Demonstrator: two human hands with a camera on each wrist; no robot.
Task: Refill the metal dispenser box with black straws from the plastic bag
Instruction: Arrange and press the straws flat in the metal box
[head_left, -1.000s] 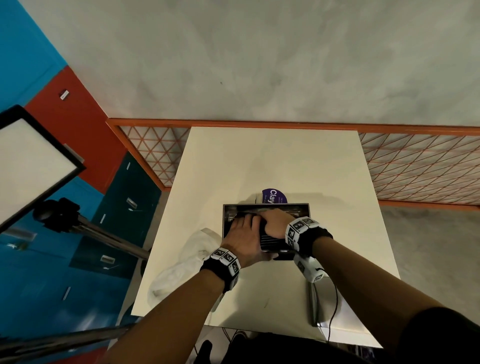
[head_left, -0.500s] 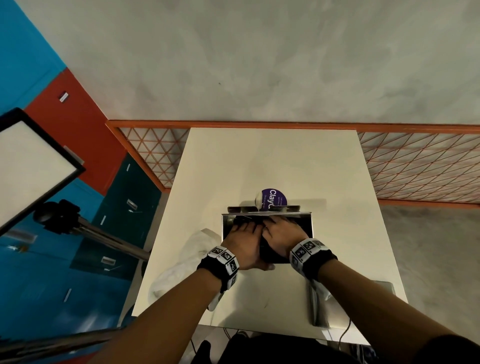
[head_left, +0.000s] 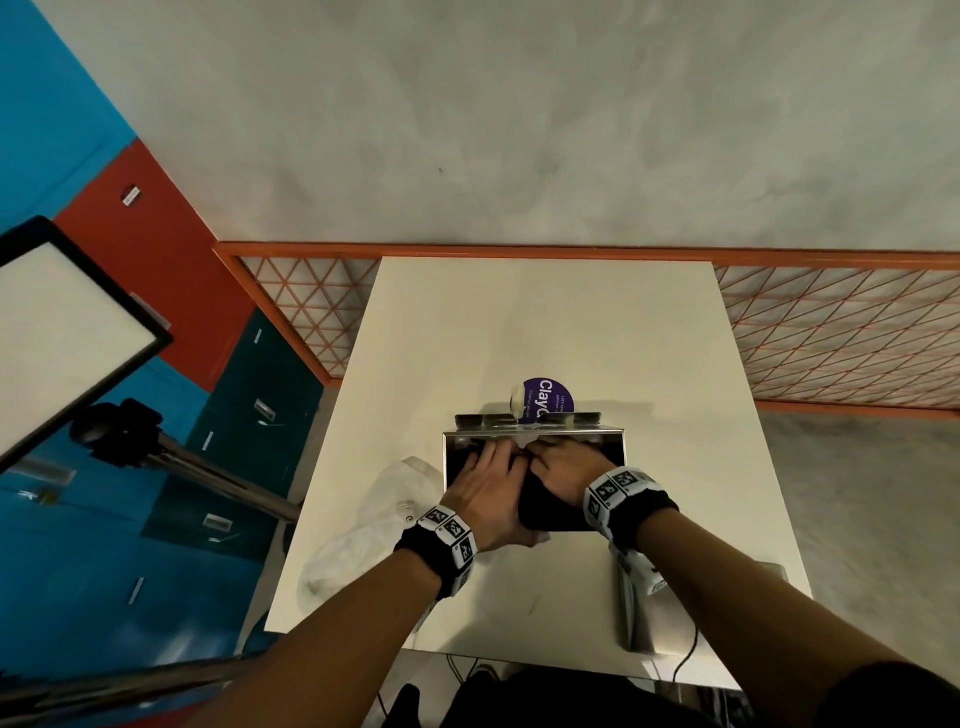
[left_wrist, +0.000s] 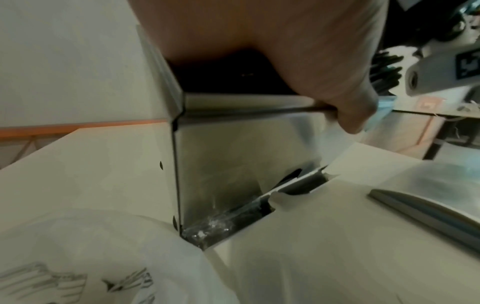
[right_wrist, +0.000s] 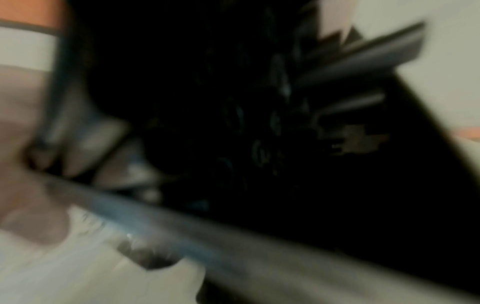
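Observation:
The open metal dispenser box (head_left: 613, 434) stands mid-table, its shiny front wall (left_wrist: 233, 154) filling the left wrist view. My left hand (head_left: 485, 480) lies over the opening, fingers reaching inside and thumb (left_wrist: 348, 115) hooked over the front rim. Beside it my right hand (head_left: 563, 465) curls over a bundle of black straws (head_left: 540, 506) that sticks out past the front rim. The straw ends (left_wrist: 384, 72) show to the right of the left thumb. The right wrist view is blurred, showing dark straw ends (right_wrist: 233, 115). All fingertips are hidden in the box.
A crumpled clear plastic bag (head_left: 374, 525) lies left of the box. A flat metal lid (head_left: 631, 608) rests near the table's front right. A purple round label (head_left: 550, 397) sits behind the box. A light panel on a tripod (head_left: 62, 322) stands off the table's left side.
My right hand slid off the left hand's fingers and now lies beside it, farther right in the box. The left hand stayed in place.

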